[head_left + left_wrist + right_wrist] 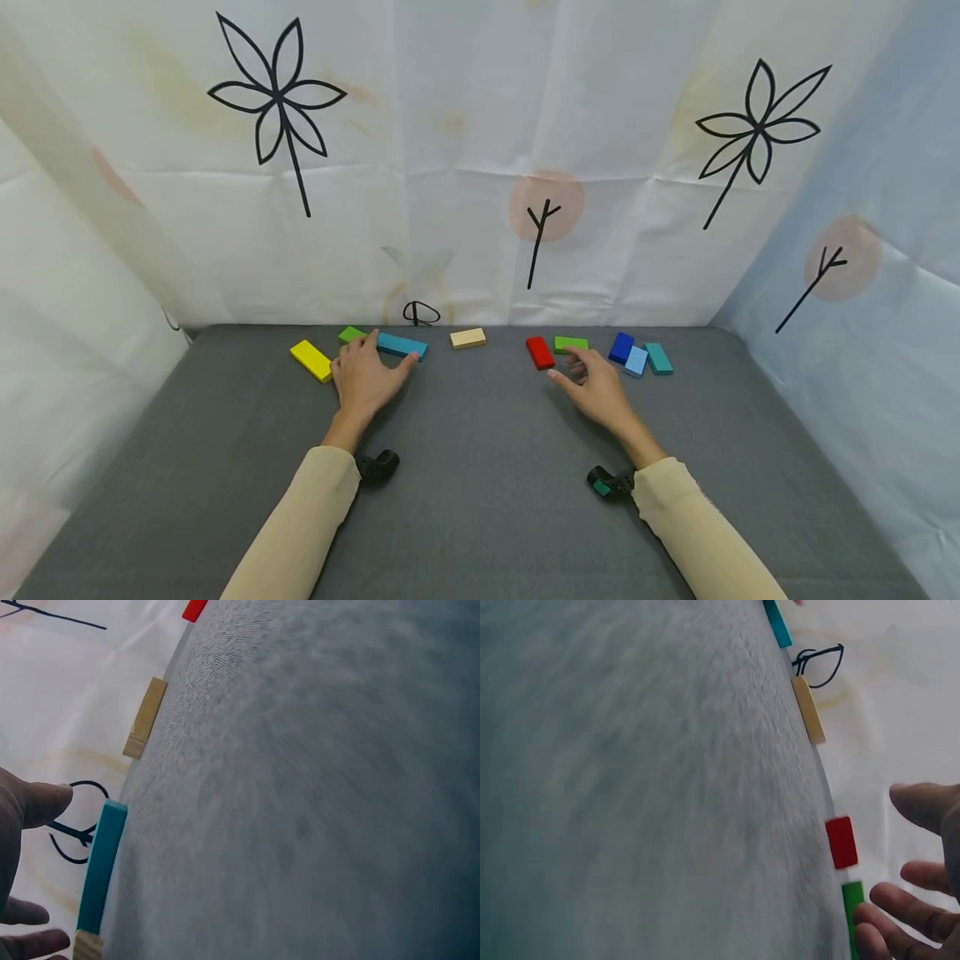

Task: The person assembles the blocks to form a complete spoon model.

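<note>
My left hand [365, 377] hovers with thumb and fingers spread around the near side of a long blue block [402, 346]; a green block [351, 334] shows partly behind its fingers. In the left wrist view the thumb [49, 802] stands apart from the blue block's end. A yellow block [311, 361] lies just left of that hand. On the other side, my right hand [597, 390] has its fingers loosely bent and nothing between them. Its fingertips overlap the edge of another green block [572, 342], and its thumb points toward a red block [540, 353].
A plain wooden block [468, 337] lies between the hands near the back edge of the grey table [480, 500]. At the right are a dark blue block [621, 347], a light blue block [635, 362] and a teal block [658, 358]. White printed cloth [450, 167] hangs behind.
</note>
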